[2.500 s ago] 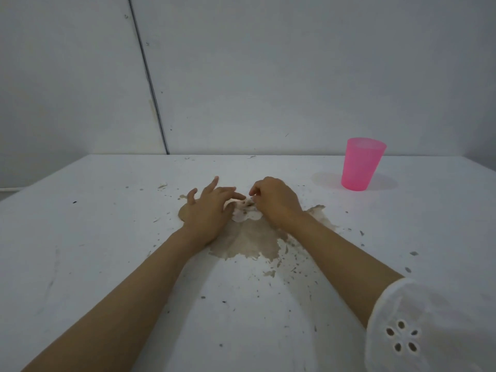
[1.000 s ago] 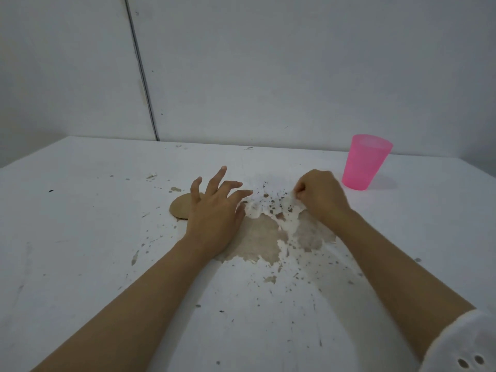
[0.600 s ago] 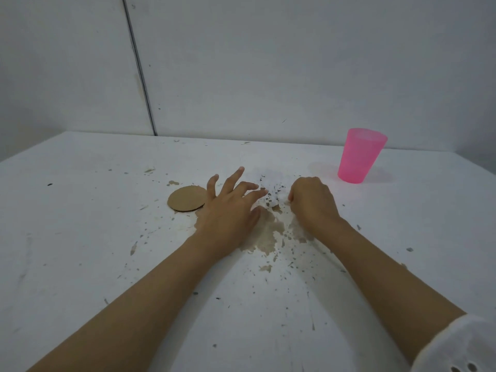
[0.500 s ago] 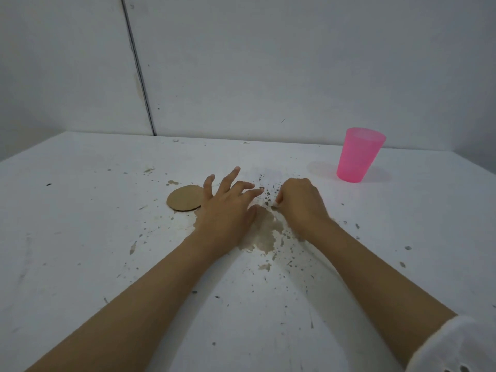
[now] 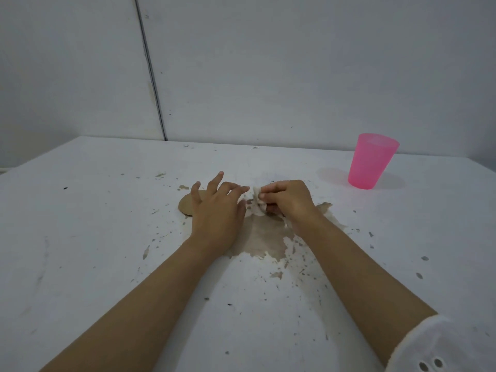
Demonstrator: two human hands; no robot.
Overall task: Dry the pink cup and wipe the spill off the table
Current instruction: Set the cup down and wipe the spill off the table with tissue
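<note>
A pink cup (image 5: 371, 160) stands upright at the far right of the white table (image 5: 80, 237). A brownish patch, the spill (image 5: 264, 241), spreads over the table's middle, with dark specks scattered around it. My right hand (image 5: 288, 201) is closed on a small crumpled white tissue (image 5: 257, 201) and presses it down at the patch's far edge. Just left of it, my left hand (image 5: 217, 212) lies flat on the table with its fingers spread, holding nothing. It partly covers a round brown cardboard disc (image 5: 186, 206).
A grey wall rises right behind the table, with a dark vertical seam (image 5: 150, 71) at its left. The table's right edge runs close past the cup. Small flecks and smears dot the surface on the left side.
My right hand has swept right and then back to the left over the patch with the tissue. My left hand has stayed flat and now covers more of the disc.
</note>
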